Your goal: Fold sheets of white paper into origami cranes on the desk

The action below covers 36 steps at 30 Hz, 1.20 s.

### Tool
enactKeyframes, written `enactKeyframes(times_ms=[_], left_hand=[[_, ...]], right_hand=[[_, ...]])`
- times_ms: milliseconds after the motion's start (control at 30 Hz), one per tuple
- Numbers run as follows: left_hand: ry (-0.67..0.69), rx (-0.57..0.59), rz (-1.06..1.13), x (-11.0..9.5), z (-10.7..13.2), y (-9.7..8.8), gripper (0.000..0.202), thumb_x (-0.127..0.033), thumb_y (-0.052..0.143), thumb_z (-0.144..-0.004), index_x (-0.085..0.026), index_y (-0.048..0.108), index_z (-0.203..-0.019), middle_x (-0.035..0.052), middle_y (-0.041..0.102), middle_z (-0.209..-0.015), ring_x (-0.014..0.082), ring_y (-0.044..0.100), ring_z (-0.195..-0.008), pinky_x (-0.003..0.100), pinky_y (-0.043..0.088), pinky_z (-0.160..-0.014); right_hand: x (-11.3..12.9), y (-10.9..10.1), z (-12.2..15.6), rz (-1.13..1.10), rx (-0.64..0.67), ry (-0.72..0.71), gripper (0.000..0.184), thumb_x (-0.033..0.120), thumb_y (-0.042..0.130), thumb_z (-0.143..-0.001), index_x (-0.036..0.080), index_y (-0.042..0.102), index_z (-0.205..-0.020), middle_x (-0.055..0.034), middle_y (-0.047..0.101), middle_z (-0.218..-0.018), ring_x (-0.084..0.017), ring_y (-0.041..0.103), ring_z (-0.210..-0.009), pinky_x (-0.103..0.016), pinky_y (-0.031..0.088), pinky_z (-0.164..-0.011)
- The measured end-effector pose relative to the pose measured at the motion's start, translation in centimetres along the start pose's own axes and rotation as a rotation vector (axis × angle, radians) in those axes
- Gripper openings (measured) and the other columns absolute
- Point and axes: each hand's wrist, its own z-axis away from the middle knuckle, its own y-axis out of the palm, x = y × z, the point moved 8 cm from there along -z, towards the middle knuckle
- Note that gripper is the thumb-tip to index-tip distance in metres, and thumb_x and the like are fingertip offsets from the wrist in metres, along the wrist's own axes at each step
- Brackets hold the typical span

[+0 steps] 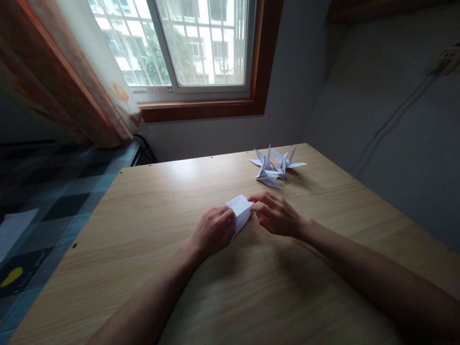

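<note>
A folded piece of white paper lies on the wooden table, between my two hands. My left hand is closed on the paper's left and lower side, its fingertips partly hidden behind the knuckles. At the right corner of the paper, the bent fingers of my right hand pinch or press its edge. Beyond my right hand stand several folded white paper cranes, bunched together with their pointed wings sticking up.
The table's far edge faces a wall under a window with a brown frame. To the left is a bed with a checked cover, beside a curtain. A cable runs down the right wall.
</note>
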Motion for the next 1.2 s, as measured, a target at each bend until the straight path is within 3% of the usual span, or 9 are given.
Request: enactKeyframes(times_ms=[100,233,400,533,633,800,900,1033,1200], left_hand=[[-0.006,-0.018,0.036,0.0,0.0,-0.2,0.014,-0.017,0.044,-0.086,-0.02,0.058,-0.084,0.0052,0.066,-0.08,0.0176,0.061,-0.071,0.03,0.047,-0.068],[-0.03,-0.018,0.061,0.2,0.2,-0.1,0.01,-0.027,0.051,-0.088,-0.021,0.058,-0.093,0.0059,0.067,-0.09,0.0189,0.063,-0.08,0.032,0.049,-0.075],[-0.081,-0.067,-0.033,1.0,0.3,-0.2,0.08,-0.036,0.074,-0.072,-0.02,0.033,-0.139,0.0163,0.051,-0.134,0.0326,0.051,-0.12,0.047,0.044,-0.098],[-0.107,-0.077,-0.047,1.3,0.3,-0.2,0.102,-0.037,0.079,-0.068,-0.023,0.017,-0.148,0.0183,0.038,-0.146,0.036,0.042,-0.13,0.051,0.04,-0.103],[-0.104,-0.095,-0.028,1.2,0.3,-0.5,0.092,-0.046,0.078,-0.068,-0.022,0.03,-0.142,0.0185,0.043,-0.142,0.0356,0.045,-0.127,0.051,0.041,-0.101],[-0.044,0.039,-0.087,0.6,0.1,0.3,0.035,-0.046,0.063,-0.083,-0.023,0.062,-0.109,0.0108,0.062,-0.124,0.0308,0.053,-0.119,0.048,0.043,-0.099],[-0.023,0.081,-0.099,0.5,0.0,0.8,0.022,-0.036,0.058,-0.089,-0.024,0.066,-0.106,0.0078,0.066,-0.119,0.0258,0.059,-0.112,0.043,0.045,-0.096],[-0.008,0.079,-0.115,0.6,-0.1,1.0,0.021,-0.034,0.058,-0.089,-0.026,0.068,-0.105,0.0068,0.068,-0.119,0.0257,0.062,-0.111,0.044,0.047,-0.095],[-0.028,0.075,-0.074,0.8,-0.1,0.8,0.02,-0.037,0.068,-0.081,-0.022,0.067,-0.093,0.0078,0.07,-0.113,0.0266,0.065,-0.106,0.043,0.049,-0.093]], right_hand=[[0.7,0.7,0.3,0.075,0.098,-0.086,0.023,0.016,0.052,-0.09,0.024,0.06,-0.111,-0.0117,0.057,-0.13,-0.026,0.053,-0.112,-0.042,0.043,-0.091],[0.9,1.9,0.2,0.122,0.167,-0.089,0.016,0.016,0.049,-0.093,0.021,0.064,-0.098,-0.0113,0.06,-0.128,-0.026,0.052,-0.116,-0.043,0.04,-0.094],[-0.1,2.5,0.2,0.02,0.176,0.066,0.019,0.012,0.052,-0.088,0.016,0.066,-0.1,-0.0105,0.069,-0.111,-0.024,0.061,-0.098,-0.039,0.046,-0.088],[-1.9,2.3,0.6,-0.281,0.116,0.312,0.028,0.011,0.053,-0.084,0.015,0.068,-0.107,-0.011,0.068,-0.111,-0.021,0.064,-0.094,-0.034,0.051,-0.084],[-3.7,2.3,1.3,-0.5,0.009,0.523,0.033,0.013,0.054,-0.081,0.016,0.069,-0.11,-0.0095,0.068,-0.109,-0.02,0.065,-0.093,-0.03,0.054,-0.079],[-5.5,3.2,2.6,-0.636,-0.038,0.683,0.047,0.008,0.051,-0.072,0.015,0.069,-0.115,-0.0077,0.068,-0.107,-0.017,0.064,-0.087,-0.027,0.053,-0.073],[-5.0,3.3,2.6,-0.583,0.034,0.603,0.053,0.004,0.047,-0.073,0.015,0.065,-0.121,-0.0088,0.064,-0.114,-0.015,0.063,-0.084,-0.026,0.053,-0.071],[-2.6,2.6,1.2,-0.246,0.244,0.285,0.052,-0.002,0.048,-0.075,0.022,0.066,-0.118,-0.01,0.061,-0.117,-0.02,0.059,-0.101,-0.033,0.049,-0.088],[-1.7,2.7,-0.8,0.046,0.466,0.082,0.021,0.01,0.056,-0.085,0.018,0.073,-0.097,-0.0116,0.067,-0.095,-0.023,0.061,-0.087,-0.036,0.047,-0.081]])
